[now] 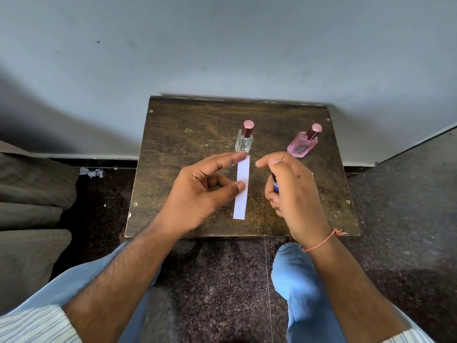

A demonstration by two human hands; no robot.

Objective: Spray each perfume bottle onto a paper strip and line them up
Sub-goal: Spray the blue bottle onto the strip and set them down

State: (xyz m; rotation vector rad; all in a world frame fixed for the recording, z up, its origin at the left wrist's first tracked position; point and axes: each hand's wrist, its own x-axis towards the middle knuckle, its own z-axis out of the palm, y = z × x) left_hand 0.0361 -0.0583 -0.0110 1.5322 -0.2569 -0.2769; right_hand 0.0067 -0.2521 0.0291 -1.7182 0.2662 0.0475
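My left hand (207,191) pinches a white paper strip (241,194) between thumb and fingers, holding it upright over the small wooden table (185,144). My right hand (294,191) grips a blue perfume bottle (275,186), mostly hidden by the fingers, just right of the strip, with the index finger raised above its top. A clear perfume bottle (244,141) with a pink cap stands behind the strip. A pink perfume bottle (304,144) with a pink cap stands at the back right of the table.
The table stands against a pale wall (222,45). Dark speckled floor (222,280) lies around it, with scraps of paper (92,172) at the left by the wall. My knees in blue trousers (296,276) are close to the table's front edge.
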